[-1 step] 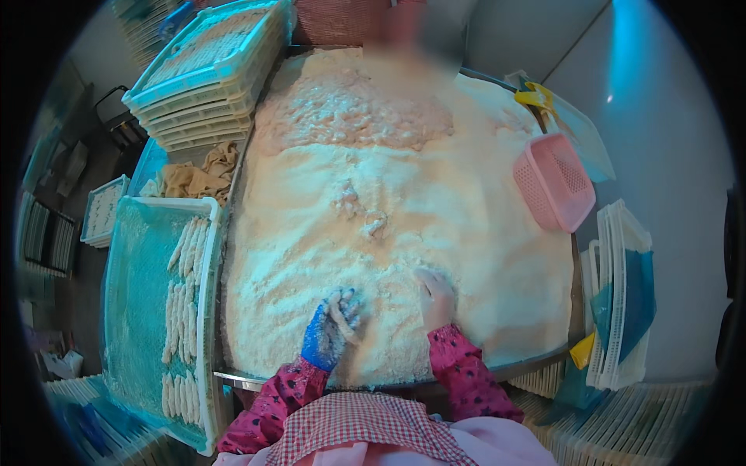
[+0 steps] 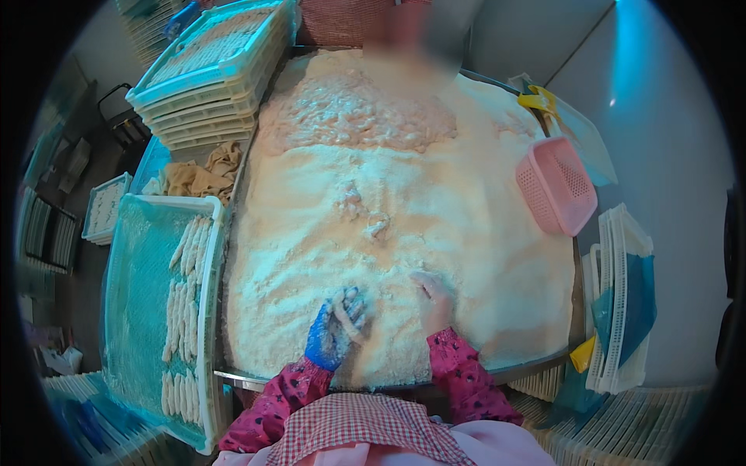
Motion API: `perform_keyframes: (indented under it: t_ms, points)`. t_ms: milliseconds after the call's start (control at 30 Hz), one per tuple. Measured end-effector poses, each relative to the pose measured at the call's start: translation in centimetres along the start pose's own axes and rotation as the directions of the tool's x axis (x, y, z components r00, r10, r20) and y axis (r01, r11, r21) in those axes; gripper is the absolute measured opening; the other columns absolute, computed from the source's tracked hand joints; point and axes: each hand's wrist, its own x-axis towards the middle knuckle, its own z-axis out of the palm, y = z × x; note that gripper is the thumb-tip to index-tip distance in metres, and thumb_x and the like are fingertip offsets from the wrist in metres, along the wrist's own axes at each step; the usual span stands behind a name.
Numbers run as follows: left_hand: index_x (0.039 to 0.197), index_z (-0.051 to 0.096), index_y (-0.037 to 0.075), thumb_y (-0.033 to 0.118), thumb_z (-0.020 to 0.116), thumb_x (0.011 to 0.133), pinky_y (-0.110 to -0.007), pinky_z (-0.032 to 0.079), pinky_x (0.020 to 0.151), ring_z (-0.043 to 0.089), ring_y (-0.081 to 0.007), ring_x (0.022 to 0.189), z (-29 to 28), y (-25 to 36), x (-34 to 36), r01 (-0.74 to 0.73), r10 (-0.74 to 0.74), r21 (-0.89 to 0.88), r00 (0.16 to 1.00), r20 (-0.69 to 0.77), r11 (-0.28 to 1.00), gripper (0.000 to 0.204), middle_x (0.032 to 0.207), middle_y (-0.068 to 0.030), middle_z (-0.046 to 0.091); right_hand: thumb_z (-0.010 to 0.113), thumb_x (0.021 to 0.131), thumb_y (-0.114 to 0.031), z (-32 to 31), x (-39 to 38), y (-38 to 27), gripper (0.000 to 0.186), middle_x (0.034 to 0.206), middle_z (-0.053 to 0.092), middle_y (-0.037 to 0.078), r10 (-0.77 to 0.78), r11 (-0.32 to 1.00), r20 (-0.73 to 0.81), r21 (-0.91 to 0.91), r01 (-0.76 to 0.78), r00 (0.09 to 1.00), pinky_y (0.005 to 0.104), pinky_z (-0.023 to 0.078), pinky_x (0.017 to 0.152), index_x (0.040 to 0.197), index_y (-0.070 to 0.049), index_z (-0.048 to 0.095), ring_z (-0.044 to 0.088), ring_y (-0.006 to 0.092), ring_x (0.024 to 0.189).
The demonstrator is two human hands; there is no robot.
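My left hand (image 2: 325, 339), in a blue glove dusted with white powder, is palm up near the front of the table. It holds a pale, powder-coated strip (image 2: 347, 321), which looks like meat, across the palm and fingers. To its right, my bare right hand (image 2: 437, 307) rests at the bed of white flour-like powder (image 2: 482, 256). Its fingers are curled together toward the left, and whatever they may hold is hidden. Ahead of both hands, a few loose pinkish pieces (image 2: 376, 225) lie in the powder.
A mesh-lined tray (image 2: 214, 264) with rows of coated strips stands left, behind it a brown cloth (image 2: 194, 179) and stacked trays (image 2: 203, 99). A wet pinkish heap (image 2: 357, 113) covers the far table. A pink basket (image 2: 556, 186) and upright white trays (image 2: 622, 303) stand right.
The fingers of my left hand have opened slightly around the strip, and the hand has shifted a little to the right. My right fingertips have moved slightly left.
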Motion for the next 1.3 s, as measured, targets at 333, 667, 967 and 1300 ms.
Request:
perform_keyframes:
  t_ms: [333,667,967,1300]
  points:
    - [0.139,0.023,0.008,0.04,0.034,0.094,-0.041,0.023,0.106,0.028,-0.0271,0.129,1.2,-0.6,1.0,-0.123,0.095,0.224,0.987,0.133,0.967,0.057,0.142,-0.0101,0.029,0.039,0.088,-0.031,3.3,-1.9,-7.9,0.049,0.138,0.036,0.014,-0.465,0.883,0.031,0.085,0.461,0.885,0.0464,0.028,0.101,0.132,-0.012,0.042,0.035,0.0339,0.126]
    - [0.139,0.024,0.008,0.041,0.031,0.095,-0.036,0.027,0.104,0.034,-0.0221,0.126,2.5,-2.0,2.0,-0.19,0.165,0.263,0.98,0.112,0.946,0.056,0.138,-0.0101,0.034,0.041,0.085,-0.025,6.7,-3.5,-9.2,0.047,0.137,0.038,0.011,-0.465,0.885,0.153,0.078,0.458,0.872,0.0483,0.014,0.107,0.13,-0.015,0.045,0.029,0.0276,0.131]
    - [0.131,0.036,0.007,0.051,0.03,0.093,-0.036,0.044,0.085,0.056,-0.0213,0.097,1.2,1.5,1.8,-0.021,0.029,0.097,0.996,-0.083,0.995,0.059,0.109,-0.0105,0.057,0.038,0.091,-0.033,5.6,-1.1,-10.7,0.055,0.143,0.015,0.025,-0.45,0.872,0.068,-0.182,0.454,0.891,0.0527,0.005,0.106,0.138,-0.006,0.028,0.01,0.0403,0.133]
    - [0.106,0.057,0.011,0.046,0.049,0.086,-0.043,0.049,0.06,0.063,-0.0299,0.074,-3.6,4.7,2.7,-0.038,0.415,0.964,0.897,0.148,-0.262,0.041,0.089,-0.0131,0.065,0.04,0.091,-0.022,2.4,-4.7,-3.0,0.053,0.141,0.027,0.022,-0.079,0.994,0.142,0.088,0.066,0.987,0.0432,0.014,0.108,0.137,0.001,0.025,0.025,0.0344,0.131]
